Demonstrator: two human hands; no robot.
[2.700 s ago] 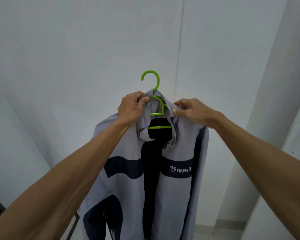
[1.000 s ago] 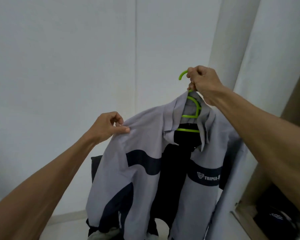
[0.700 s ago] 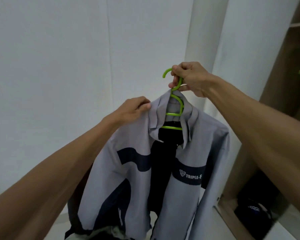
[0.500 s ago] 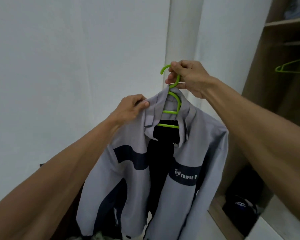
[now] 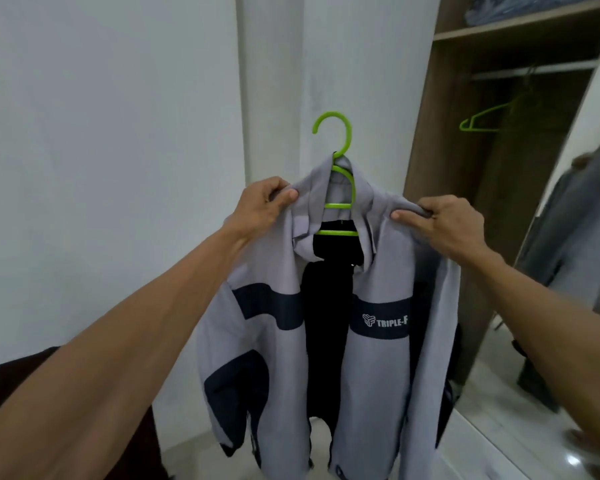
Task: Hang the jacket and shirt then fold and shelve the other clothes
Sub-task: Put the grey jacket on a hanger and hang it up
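My left hand (image 5: 264,202) and right hand (image 5: 444,220) each pinch one shoulder of the grey jacket (image 5: 378,358), which sits on the green hanger (image 5: 340,188) in front of me. I think I must hold both shoulders level, so the hook points up for the rail (image 5: 534,69). The wardrobe (image 5: 426,133) is open at my right, next to a white wall (image 5: 101,133).

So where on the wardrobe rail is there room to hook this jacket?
The rail looks bare on both sides of the empty green hanger: left to the wardrobe's side wall, right to the door edge. Only that hanger occupies it.
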